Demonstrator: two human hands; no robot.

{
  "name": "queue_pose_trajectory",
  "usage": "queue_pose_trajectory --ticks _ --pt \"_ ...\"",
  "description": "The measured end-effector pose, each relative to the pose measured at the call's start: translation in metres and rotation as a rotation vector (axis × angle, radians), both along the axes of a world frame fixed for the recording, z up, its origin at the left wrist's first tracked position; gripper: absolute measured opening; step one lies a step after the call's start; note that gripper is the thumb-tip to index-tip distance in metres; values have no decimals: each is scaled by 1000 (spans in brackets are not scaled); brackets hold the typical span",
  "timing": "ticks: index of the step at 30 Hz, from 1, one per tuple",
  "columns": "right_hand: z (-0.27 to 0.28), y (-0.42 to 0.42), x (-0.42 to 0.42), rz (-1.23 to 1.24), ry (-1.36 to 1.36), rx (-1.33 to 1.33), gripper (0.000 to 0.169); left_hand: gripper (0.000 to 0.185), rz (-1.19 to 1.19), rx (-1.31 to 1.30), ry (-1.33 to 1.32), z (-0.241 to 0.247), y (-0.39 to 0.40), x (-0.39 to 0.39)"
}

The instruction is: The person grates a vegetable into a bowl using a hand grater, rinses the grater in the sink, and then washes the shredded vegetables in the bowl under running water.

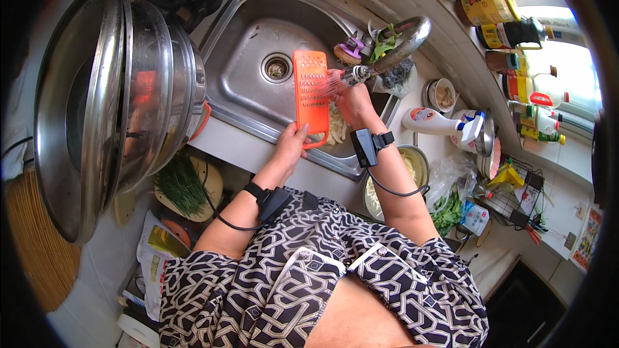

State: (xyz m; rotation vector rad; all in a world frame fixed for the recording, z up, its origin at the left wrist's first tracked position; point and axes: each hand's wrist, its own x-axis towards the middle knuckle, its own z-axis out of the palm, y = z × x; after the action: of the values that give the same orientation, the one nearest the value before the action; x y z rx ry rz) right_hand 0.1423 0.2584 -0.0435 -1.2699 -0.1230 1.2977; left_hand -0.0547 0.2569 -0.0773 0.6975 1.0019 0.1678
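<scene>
My left hand grips the handle end of an orange plastic grater. The grater is held over the stainless steel sink, its rows of metal-edged holes facing up. Water sprays from the faucet head onto the grater's right side. My right hand is under the faucet by that same edge; spray and the faucet hide its fingers, so whether it grips the grater cannot be told. Pale strips, perhaps vegetable peelings, lie below the grater between my hands. The drain shows to its left.
Large metal pots with lids stand at the left. A purple-handled brush is behind the faucet. At the right are a white spray bottle, a bowl of pale shreds and leafy greens. Bottles line the windowsill.
</scene>
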Motion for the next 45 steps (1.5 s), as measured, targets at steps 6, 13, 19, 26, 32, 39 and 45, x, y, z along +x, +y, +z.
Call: queue_pose_trajectory --ticks 6,13,19,26,32,39,45 --pt "7 3 -9 -49 -131 -14 23 29 18 40 5 8 -4 -4" --pt "9 -11 -4 30 -415 -68 18 28 31 63 -12 10 -1 7" --pt "27 -39 1 12 -569 -36 11 29 45 39 -35 11 -2 12" --pt "35 -97 11 87 -846 -215 13 30 105 -35 -98 1 -7 18" --pt "41 -155 16 227 -1331 -235 25 32 139 -77 -122 11 -6 25" --pt "48 -229 23 32 -1227 -394 23 31 152 -90 -167 15 -4 29" --pt "43 -333 44 -85 -1542 -742 44 29 185 -135 -162 21 -1 30"
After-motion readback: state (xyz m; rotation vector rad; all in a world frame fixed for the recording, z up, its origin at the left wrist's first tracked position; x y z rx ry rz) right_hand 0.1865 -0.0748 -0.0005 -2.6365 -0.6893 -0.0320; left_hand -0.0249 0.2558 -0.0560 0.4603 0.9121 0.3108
